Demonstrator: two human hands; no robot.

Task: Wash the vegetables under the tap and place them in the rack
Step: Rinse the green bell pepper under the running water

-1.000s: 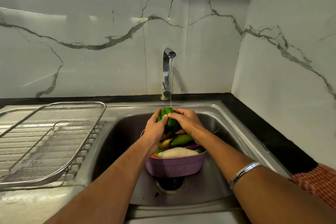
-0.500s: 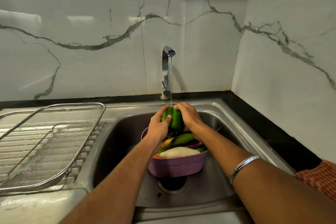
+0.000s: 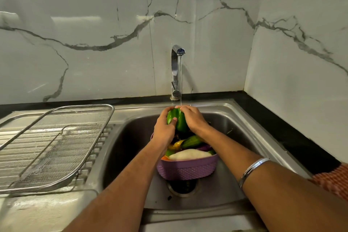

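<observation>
A person stands at a steel sink (image 3: pixel 235 124), seen from a camera worn on the head. Both bare hands hold a green bell pepper (image 3: pixel 178 120) under a thin stream of water falling from a chrome tap (image 3: pixel 175 73) at the far edge of the sink. The left hand (image 3: pixel 164 128) curls round the pepper's left side, with the thumb pressed on its near face. The right hand (image 3: pixel 192 117) wraps the pepper's right side and top, fingers curled over it where the water lands.

Directly below the hands, a purple plastic basket (image 3: pixel 188 169) sits in the sink bowl above the drain. It holds more vegetables: a green cucumber (image 3: pixel 192 141), a long white vegetable (image 3: pixel 190 154) at the near side, and yellow, orange and green pieces partly hidden by the left wrist.

To the left, a metal mesh rack (image 3: pixel 56 143) rests on the ribbed draining board, well apart from the pepper. A silver bangle (image 3: pixel 253 168) circles the right forearm. White marble-patterned walls rise behind and on the right.
</observation>
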